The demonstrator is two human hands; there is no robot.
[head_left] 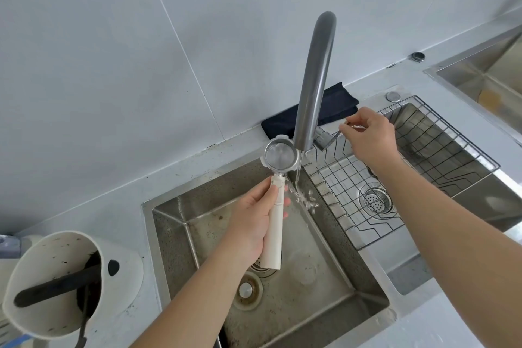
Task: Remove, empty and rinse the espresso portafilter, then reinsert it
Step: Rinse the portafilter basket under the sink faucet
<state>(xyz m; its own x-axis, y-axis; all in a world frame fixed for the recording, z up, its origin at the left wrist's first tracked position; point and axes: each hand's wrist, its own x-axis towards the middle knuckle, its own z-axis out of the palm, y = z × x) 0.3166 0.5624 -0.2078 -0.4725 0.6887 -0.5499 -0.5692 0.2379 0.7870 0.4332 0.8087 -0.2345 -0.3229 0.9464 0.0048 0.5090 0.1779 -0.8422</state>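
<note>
The portafilter (280,156) has a round steel basket and a long white handle. My left hand (254,220) grips that handle and holds the basket upright just left of the grey faucet spout (313,79), above the left sink basin (197,223). Water runs from the spout, past the basket's right edge, and splashes beside the handle. My right hand (370,135) pinches the thin faucet lever (343,128) behind the spout.
A white knock box (59,282) with a black bar and coffee grounds stands on the counter at the lower left. A wire rack (423,167) sits over the right basin. A dark folded cloth (336,106) lies behind the faucet. Another steel sink (485,70) is at the far right.
</note>
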